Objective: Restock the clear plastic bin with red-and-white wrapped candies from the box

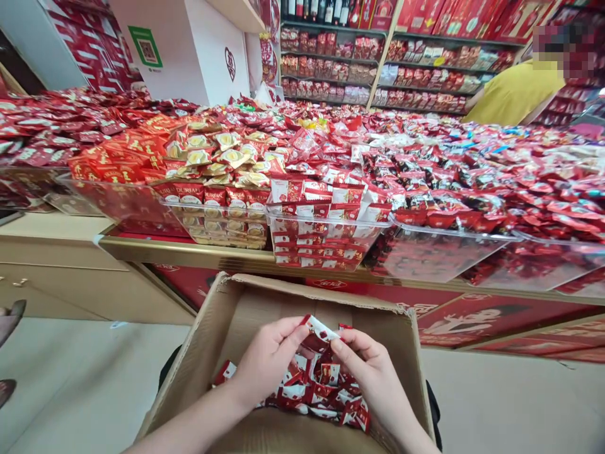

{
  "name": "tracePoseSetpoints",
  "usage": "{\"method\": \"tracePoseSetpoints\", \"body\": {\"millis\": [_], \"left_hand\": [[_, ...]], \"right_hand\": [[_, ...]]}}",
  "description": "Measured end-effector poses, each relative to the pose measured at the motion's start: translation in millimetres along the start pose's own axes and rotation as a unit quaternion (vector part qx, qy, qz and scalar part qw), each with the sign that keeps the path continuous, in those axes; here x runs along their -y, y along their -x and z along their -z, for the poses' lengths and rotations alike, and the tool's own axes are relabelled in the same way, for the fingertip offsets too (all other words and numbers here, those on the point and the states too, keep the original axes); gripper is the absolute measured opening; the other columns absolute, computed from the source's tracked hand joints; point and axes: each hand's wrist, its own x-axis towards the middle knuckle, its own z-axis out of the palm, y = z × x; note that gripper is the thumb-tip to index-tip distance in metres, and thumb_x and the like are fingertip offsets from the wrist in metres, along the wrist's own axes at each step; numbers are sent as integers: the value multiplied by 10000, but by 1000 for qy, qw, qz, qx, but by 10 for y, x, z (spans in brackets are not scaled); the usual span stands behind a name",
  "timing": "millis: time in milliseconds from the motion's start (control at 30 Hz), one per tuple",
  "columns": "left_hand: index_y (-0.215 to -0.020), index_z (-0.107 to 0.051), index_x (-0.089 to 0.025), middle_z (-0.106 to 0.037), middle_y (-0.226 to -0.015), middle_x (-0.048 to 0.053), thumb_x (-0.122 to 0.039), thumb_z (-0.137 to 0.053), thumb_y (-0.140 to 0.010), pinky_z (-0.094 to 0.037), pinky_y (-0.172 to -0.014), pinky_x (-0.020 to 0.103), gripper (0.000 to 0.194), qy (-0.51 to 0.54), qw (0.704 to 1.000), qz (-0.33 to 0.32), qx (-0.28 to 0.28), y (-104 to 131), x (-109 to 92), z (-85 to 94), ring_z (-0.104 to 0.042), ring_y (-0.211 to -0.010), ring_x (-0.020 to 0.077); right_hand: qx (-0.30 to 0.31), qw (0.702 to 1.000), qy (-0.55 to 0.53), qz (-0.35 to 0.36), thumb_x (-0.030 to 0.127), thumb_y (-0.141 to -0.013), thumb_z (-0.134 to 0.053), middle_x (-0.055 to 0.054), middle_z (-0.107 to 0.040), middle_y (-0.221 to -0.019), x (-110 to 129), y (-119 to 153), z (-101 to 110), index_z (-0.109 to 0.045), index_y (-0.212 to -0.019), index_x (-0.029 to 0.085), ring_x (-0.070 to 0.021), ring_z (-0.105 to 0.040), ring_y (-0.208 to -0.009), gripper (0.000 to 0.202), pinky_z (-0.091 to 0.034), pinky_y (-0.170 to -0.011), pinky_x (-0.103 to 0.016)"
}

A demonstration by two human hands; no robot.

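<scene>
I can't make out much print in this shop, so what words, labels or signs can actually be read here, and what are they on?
"DURIAN": on the red candy packets in a clear bin.
QR code sign on the white box: pattern only, no legible words.
Wrappers held by the left hand and right hand over the cardboard box: print too small.
Shelf labels: blurred.

My left hand (267,362) and right hand (366,372) cover the middle of the candy heap (326,394) in the cardboard box (208,340), so I cannot tell how far down it goes (the box's near wall runs off the bottom edge, as do both my forearms). The print on the small wrapper (321,328) pinched between my fingertips is too small to read. Across the bench (189,252), a person in yellow (513,94) is cut off by the heaped sweets, their face blurred.
</scene>
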Motion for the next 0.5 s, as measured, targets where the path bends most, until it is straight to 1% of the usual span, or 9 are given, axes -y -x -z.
{"method": "tracePoseSetpoints", "body": {"millis": [67, 133, 167, 200, 233, 300, 367, 433, 500], "left_hand": [[-1068, -556, -202, -653, -1007, 58, -229, -408, -842, -496, -758, 248, 271, -123, 984, -125, -33, 41, 31, 36, -621, -846, 148], [-1131, -512, -209, -571, -1161, 81, -149, -432, -821, -431, -892, 269, 326, -228, 939, -256, -26, 68, 63, 66, -539, -1035, 168], [-1150, -495, -205, -545, -1193, 92, -122, -439, -811, -415, -912, 266, 354, -262, 917, -301, -7, 78, 76, 76, -502, -1084, 172], [-1151, -491, -203, -543, -1193, 99, -110, -447, -803, -413, -913, 257, 363, -283, 902, -325, 17, 86, 87, 80, -492, -1096, 171], [-1132, -506, -204, -549, -1184, 103, -122, -464, -797, -416, -907, 249, 348, -288, 897, -334, 41, 95, 99, 77, -494, -1093, 173], [-1090, -532, -210, -529, -1201, 114, -199, -502, -788, -422, -898, 256, 303, -248, 907, -332, 72, 113, 133, 54, -488, -1099, 193], [-1098, -523, -235, -474, -1253, 115, -296, -537, -766, -409, -911, 296, 338, -173, 939, -292, 47, 129, 190, 14, -435, -1146, 231], [-1150, -472, -268, -495, -1224, 106, -356, -551, -747, -424, -887, 318, 420, -80, 976, -203, 1, 137, 262, -29, -456, -1121, 239], [-1173, -434, -289, -582, -1073, 78, -403, -543, -738, -455, -831, 314, 462, 35, 995, -97, 1, 129, 321, -53, -542, -996, 211]], "right_hand": [[-26, 997, -68, -28, 387, -687, -617, 21, -544, -650, -14, -19, -27, -570, -884, 168, -73, -457, -523, 298, -376, -477, -195], [-6, 979, -189, -72, 419, -707, -587, 17, -547, -662, -22, -30, -63, -537, -922, 184, -81, -487, -523, 323, -398, -473, -206], [18, 967, -236, -88, 417, -704, -592, 11, -558, -668, -27, -32, -80, -533, -915, 182, -87, -507, -534, 321, -409, -483, -214], [40, 959, -264, -95, 402, -691, -614, 6, -568, -666, -35, -35, -95, -536, -899, 177, -88, -520, -539, 316, -413, -491, -213], [54, 956, -272, -91, 375, -669, -644, 5, -577, -658, -46, -38, -105, -540, -880, 173, -84, -525, -533, 311, -410, -495, -207], [60, 962, -256, -67, 324, -615, -700, 6, -596, -659, -71, -47, -114, -545, -846, 169, -77, -525, -521, 319, -396, -488, -192], [55, 974, -215, -47, 319, -584, -722, 10, -601, -628, -91, -59, -115, -549, -810, 161, -63, -498, -469, 326, -370, -454, -177], [51, 985, -163, -27, 338, -572, -725, 7, -602, -592, -97, -67, -118, -553, -757, 147, -50, -470, -442, 316, -342, -438, -163], [52, 991, -124, -4, 367, -558, -725, -5, -611, -593, -92, -72, -124, -556, -716, 140, -55, -474, -468, 324, -340, -463, -164]]}}
